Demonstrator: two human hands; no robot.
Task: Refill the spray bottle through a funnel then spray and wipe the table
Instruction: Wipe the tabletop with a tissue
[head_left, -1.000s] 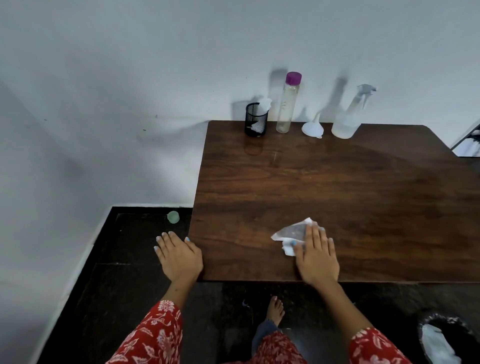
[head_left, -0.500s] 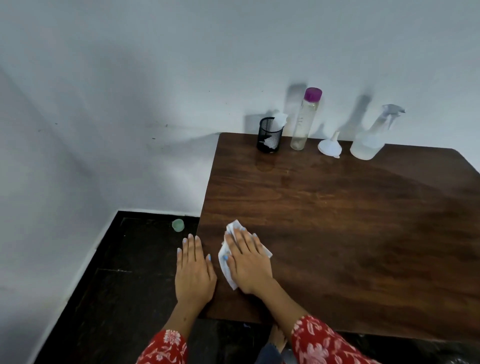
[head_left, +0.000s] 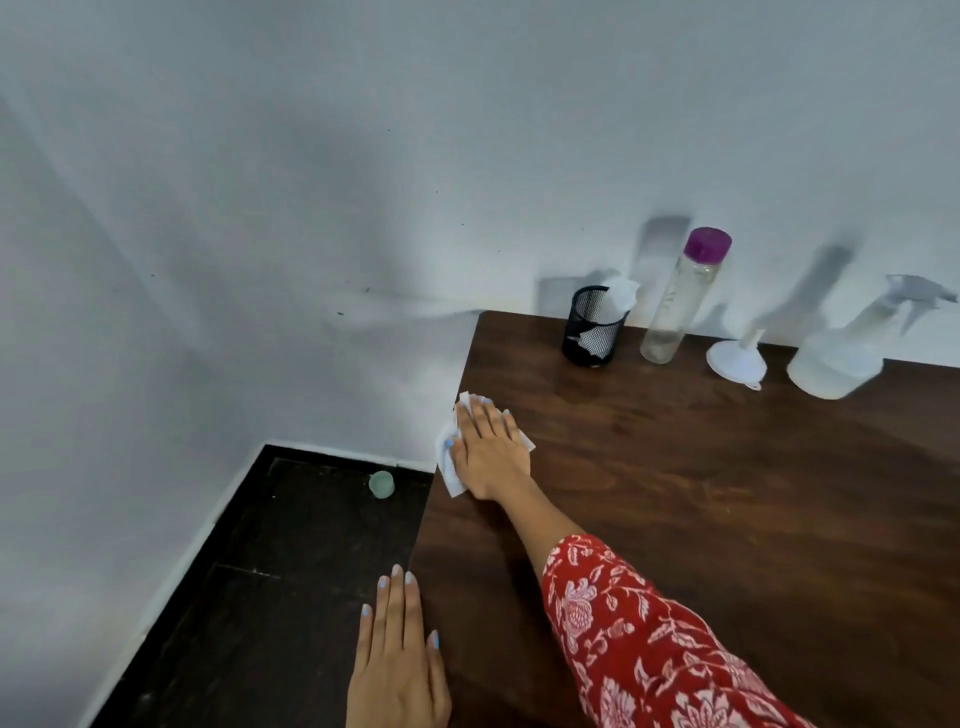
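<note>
Wiping is the step in hand, and your right hand (head_left: 488, 452) lies flat on the white paper tissue (head_left: 448, 462), pressing it onto the dark brown wooden table (head_left: 701, 519) at its left edge, roughly midway along that edge. Your fingers there are straight and slightly spread; the tissue shows at the fingertips and hangs a little over the table's edge on the thumb side. Your left hand (head_left: 397, 660) rests flat at the table's near left corner, fingers straight and close together, gripping nothing.

At the table's far edge, against the wall, stand a black mesh cup (head_left: 595, 330) with tissue in it, a clear tall bottle with a purple cap (head_left: 680, 299), a white plastic funnel (head_left: 737, 358) set mouth down, and the translucent spray bottle (head_left: 852, 348), capped and well clear of your hands. Judged from that, filling and spraying look finished.

To do this step well:
- Keep the palm flat and pressure even, so the tissue does not bunch.
- Draw the overhanging part back onto the table before the next stroke, or it may slip off the edge.
- Work in overlapping passes toward the table's far edge, stopping short of the standing items.
- Brace with the left hand.
</note>
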